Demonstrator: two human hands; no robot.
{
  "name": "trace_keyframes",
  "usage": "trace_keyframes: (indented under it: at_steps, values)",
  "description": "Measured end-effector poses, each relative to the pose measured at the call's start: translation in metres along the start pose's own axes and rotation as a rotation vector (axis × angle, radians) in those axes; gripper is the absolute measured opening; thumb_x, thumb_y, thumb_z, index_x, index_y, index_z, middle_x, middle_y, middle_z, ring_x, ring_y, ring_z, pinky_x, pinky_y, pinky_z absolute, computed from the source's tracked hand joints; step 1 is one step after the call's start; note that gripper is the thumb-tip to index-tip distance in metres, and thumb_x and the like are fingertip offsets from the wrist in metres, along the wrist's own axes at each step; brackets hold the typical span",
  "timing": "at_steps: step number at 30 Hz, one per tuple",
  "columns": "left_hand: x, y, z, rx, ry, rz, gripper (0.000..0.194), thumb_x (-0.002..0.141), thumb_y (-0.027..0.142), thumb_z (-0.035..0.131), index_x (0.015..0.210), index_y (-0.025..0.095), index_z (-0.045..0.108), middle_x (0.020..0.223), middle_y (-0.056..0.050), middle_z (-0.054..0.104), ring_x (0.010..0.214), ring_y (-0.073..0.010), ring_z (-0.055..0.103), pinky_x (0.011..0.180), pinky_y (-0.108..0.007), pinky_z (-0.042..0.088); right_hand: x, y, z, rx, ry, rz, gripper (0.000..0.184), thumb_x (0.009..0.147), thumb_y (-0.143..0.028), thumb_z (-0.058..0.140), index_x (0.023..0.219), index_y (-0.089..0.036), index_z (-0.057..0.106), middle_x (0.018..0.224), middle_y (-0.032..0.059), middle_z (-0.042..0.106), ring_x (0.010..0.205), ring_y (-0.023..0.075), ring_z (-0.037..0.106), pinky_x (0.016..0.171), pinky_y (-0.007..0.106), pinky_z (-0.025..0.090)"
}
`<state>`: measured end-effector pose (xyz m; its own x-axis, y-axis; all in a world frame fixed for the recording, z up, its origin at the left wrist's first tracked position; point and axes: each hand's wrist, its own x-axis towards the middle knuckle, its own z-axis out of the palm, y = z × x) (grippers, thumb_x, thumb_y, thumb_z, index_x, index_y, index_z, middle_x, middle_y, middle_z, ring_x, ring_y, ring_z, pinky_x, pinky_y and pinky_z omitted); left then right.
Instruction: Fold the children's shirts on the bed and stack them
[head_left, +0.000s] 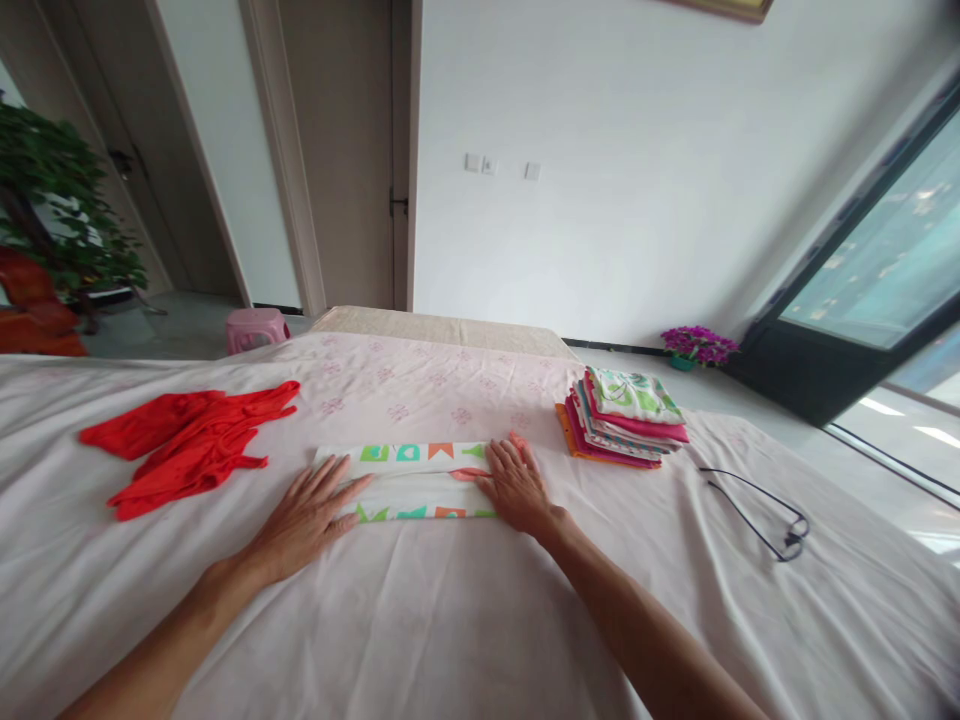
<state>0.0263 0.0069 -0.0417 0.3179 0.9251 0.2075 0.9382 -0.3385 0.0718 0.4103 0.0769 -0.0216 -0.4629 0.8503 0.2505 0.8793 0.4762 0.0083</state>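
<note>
A white cloth with green, teal and orange prints [420, 482] lies flat in front of me, folded into a long strip. Its two patterned edges run along the top and bottom, with plain white between them. My left hand [315, 510] rests on the strip's left end, fingers stretched out. On the right end lies my right hand [516, 484], palm down with fingers extended. A bit of coral-coloured fabric shows beside the right fingers; the hand hides part of it.
Left of the strip lies a crumpled red garment [187, 440]. A stack of folded cloths [626, 420] stands to the right, with black-framed glasses [772, 515] beyond it. Everything sits on a pale sheet [450, 620]. A pink stool [256, 328] is past the far edge.
</note>
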Motion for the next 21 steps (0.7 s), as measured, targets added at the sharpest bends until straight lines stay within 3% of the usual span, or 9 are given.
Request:
trace_keyframes:
  at_steps: [5,10,14,18,21]
  values:
    - [0.001,0.002,-0.001,-0.001,0.000,-0.006,0.053,0.097,0.052,0.041,0.149,0.045,0.036,0.163,-0.003,0.030,0.149,-0.0272,0.028,0.118,-0.049,0.026,0.007,-0.009,-0.011,-0.021,0.026,0.082,0.056,0.102,-0.050,0.036,0.141,-0.013,0.052,0.150,0.0183,0.047,0.144,0.0330,0.034,0.120,0.056,0.014]
    - [0.000,0.003,-0.002,-0.025,-0.001,-0.012,0.054,0.096,0.051,0.042,0.149,0.043,0.037,0.163,-0.003,0.030,0.150,-0.0274,0.025,0.119,-0.051,0.025,0.016,-0.025,-0.016,0.059,-0.028,-0.143,0.057,0.104,-0.049,0.029,0.149,-0.016,0.044,0.157,0.0126,0.038,0.147,0.0287,0.030,0.120,0.052,0.020]
    - [0.001,-0.004,-0.002,-0.221,0.026,-0.050,0.049,0.099,0.048,0.034,0.143,0.035,0.051,0.156,-0.002,0.043,0.145,-0.0224,0.036,0.120,-0.044,0.028,0.014,-0.025,-0.005,0.098,-0.065,-0.149,0.058,0.103,-0.046,0.034,0.153,-0.016,0.038,0.159,0.0109,0.034,0.147,0.0288,0.030,0.120,0.050,0.022]
    - [0.006,-0.018,-0.007,-0.342,0.207,-0.331,0.053,0.097,0.049,0.031,0.132,0.019,0.058,0.132,-0.010,0.064,0.125,-0.0213,0.057,0.109,-0.035,0.042,0.010,-0.023,0.002,0.112,-0.030,-0.135,0.056,0.103,-0.045,0.036,0.152,-0.019,0.039,0.158,0.0096,0.035,0.147,0.0295,0.031,0.121,0.052,0.020]
    - [0.014,-0.020,-0.018,-0.172,0.173,-0.549,0.056,0.092,0.054,0.038,0.126,0.013,0.057,0.121,-0.016,0.065,0.118,-0.0291,0.059,0.102,-0.041,0.046,0.010,-0.023,0.003,0.112,-0.020,-0.123,0.055,0.103,-0.044,0.037,0.151,-0.018,0.041,0.157,0.0098,0.037,0.146,0.0292,0.032,0.121,0.051,0.020]
